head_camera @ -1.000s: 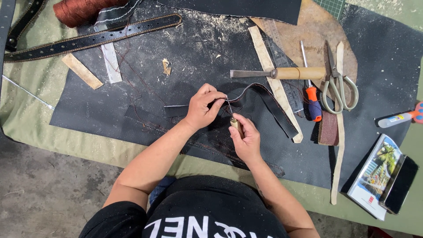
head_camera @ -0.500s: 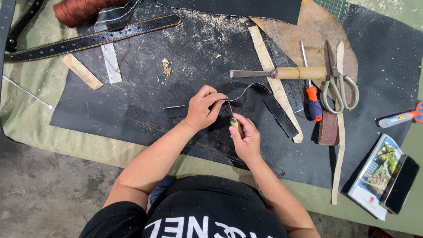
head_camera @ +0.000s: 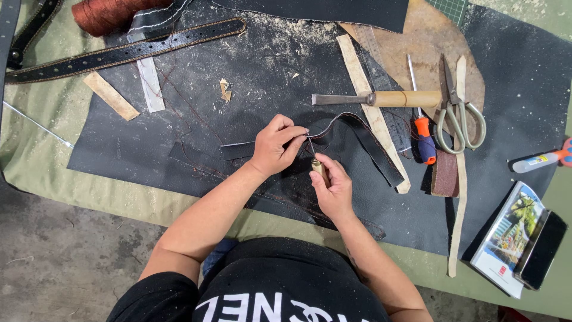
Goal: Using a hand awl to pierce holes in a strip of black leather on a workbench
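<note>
My left hand (head_camera: 276,145) pinches a narrow black leather strap (head_camera: 363,138) that curves off to the right over a large black leather sheet (head_camera: 196,113). My right hand (head_camera: 331,188) grips a small awl with a wooden handle (head_camera: 319,167); its thin metal point angles up to the strap right at my left fingertips. Both hands sit close together at the middle of the sheet. A thin reddish thread trails across the leather below the hands.
A wooden-handled chisel (head_camera: 381,98), orange-handled screwdriver (head_camera: 422,134), scissors (head_camera: 460,116), pale leather strips and a brown hide piece lie to the right. A stitched black belt (head_camera: 125,52) and a thread spool (head_camera: 107,13) lie top left. A booklet and phone (head_camera: 524,238) rest at right.
</note>
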